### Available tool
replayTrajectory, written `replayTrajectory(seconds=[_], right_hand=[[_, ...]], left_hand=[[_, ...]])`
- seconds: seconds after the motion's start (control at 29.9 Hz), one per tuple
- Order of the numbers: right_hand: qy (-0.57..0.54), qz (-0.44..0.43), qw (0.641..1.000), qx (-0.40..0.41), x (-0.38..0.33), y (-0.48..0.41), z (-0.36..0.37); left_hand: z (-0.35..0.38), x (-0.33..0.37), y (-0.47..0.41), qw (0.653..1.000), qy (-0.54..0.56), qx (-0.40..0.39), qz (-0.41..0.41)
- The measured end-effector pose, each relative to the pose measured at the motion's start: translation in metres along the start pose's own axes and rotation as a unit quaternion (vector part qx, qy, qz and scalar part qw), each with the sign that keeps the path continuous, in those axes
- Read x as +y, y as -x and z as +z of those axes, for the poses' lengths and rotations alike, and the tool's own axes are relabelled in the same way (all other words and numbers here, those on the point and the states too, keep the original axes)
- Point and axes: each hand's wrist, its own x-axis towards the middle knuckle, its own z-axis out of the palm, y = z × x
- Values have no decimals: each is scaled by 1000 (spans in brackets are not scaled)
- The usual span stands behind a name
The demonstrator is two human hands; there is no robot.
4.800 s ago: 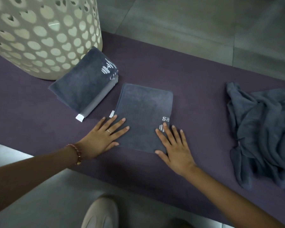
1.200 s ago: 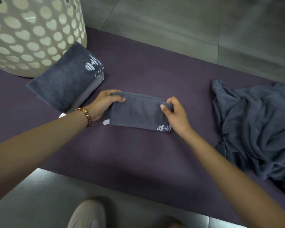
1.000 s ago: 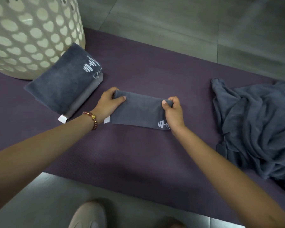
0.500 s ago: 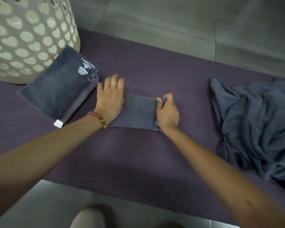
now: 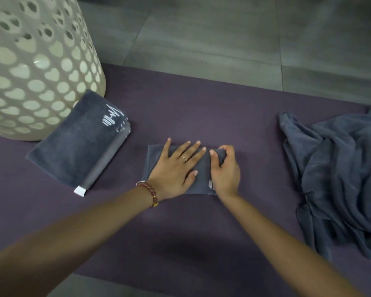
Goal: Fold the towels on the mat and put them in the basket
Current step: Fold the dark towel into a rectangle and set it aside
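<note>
Mid-fold on the mat (image 5: 180, 221): our left hand (image 5: 176, 168) lies flat, fingers straight, pressing the towel (image 5: 155, 156). Just beside it, our right hand (image 5: 225, 170) pinches the towel's right end in curled fingers. To do this well, we judge, the palm should pin the layers while the pinched end comes over, edges squared. A folded towel (image 5: 77, 142) waits left of the pressing hand, beside the basket (image 5: 30, 71). An unfolded heap (image 5: 334, 172) lies well right of the pinch. Half a second ago the left palm covered the towel's left end; it has since slid to the middle.
</note>
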Motion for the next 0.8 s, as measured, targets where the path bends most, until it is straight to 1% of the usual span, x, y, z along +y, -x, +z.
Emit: replayTrajectory(seconds=[0.03,0.07,0.1,0.13,0.17,0.2,0.23,0.27,0.3,0.33,0.37,0.44,0.47,0.57,0.8], right_hand=[[26,2,1000,2,-1,0,1],[58,-22,998,14,-3,-1,1],[100,-79,991,32,-5,-1,0],[145,-158,976,46,-8,-1,0],[189,-245,950,39,-8,0,1],[235,-324,917,13,-8,1,1],[274,-379,883,-25,-8,4,2],[299,-405,862,-58,-6,9,1],[313,-403,856,-80,-3,14,0],[330,-384,857,-94,2,17,-2],[343,-358,863,-103,6,18,-3],[343,-313,879,-105,13,22,-3],[335,-294,890,-99,15,23,-2],[307,-270,908,-89,18,21,3],[299,-256,911,-121,15,18,3]], left_hand=[[0,-1,-2,1000,-3,2,-1],[-1,-1,-2,1000,-6,-1,-6],[-2,0,-1,1000,-6,-7,-13],[-3,2,0,1000,-2,-14,-18],[-5,2,1,1000,4,-22,-19],[-6,2,1,999,13,-27,-15],[-7,0,1,999,25,-26,-12],[-8,-2,3,999,39,-27,-11],[-9,-5,6,999,40,-25,-11],[-10,-9,11,999,33,-14,-21],[-8,-14,19,998,33,3,-48],[-1,-29,40,990,83,27,-111],[4,-37,50,985,111,28,-126],[13,-47,65,982,139,18,-128],[10,-45,66,970,188,-4,-156]])
